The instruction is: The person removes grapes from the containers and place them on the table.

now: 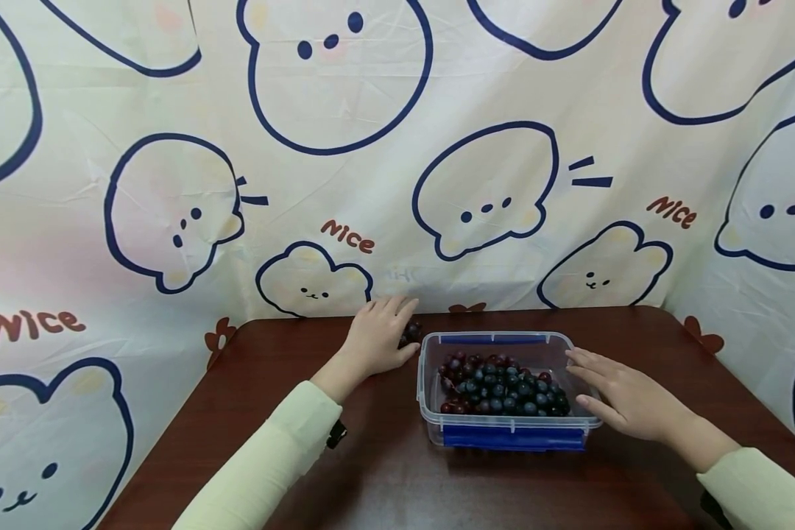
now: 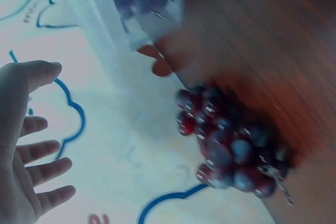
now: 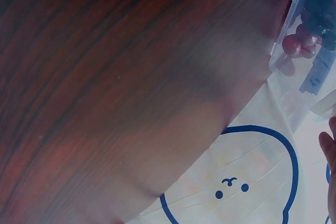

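Note:
A clear plastic box point(image 1: 513, 430) with blue clips holds a heap of dark grapes point(image 1: 503, 386). Left of the box, at the table's back, lies a separate bunch of grapes point(image 2: 231, 145), partly hidden behind my left hand point(image 1: 377, 338) in the head view. In the left wrist view that hand point(image 2: 31, 150) has its fingers spread and holds nothing, with a gap to the bunch. My right hand point(image 1: 626, 394) is at the box's right rim, fingers fairly straight. Whether its fingertips touch the rim I cannot tell. Only a few of its fingers point(image 3: 329, 148) show in the right wrist view.
Everything stands on a dark brown wooden table point(image 1: 384, 478). A pale cloth point(image 1: 344, 199) with blue-outlined cartoon animals hangs behind it and along the sides, close to the table's back edge.

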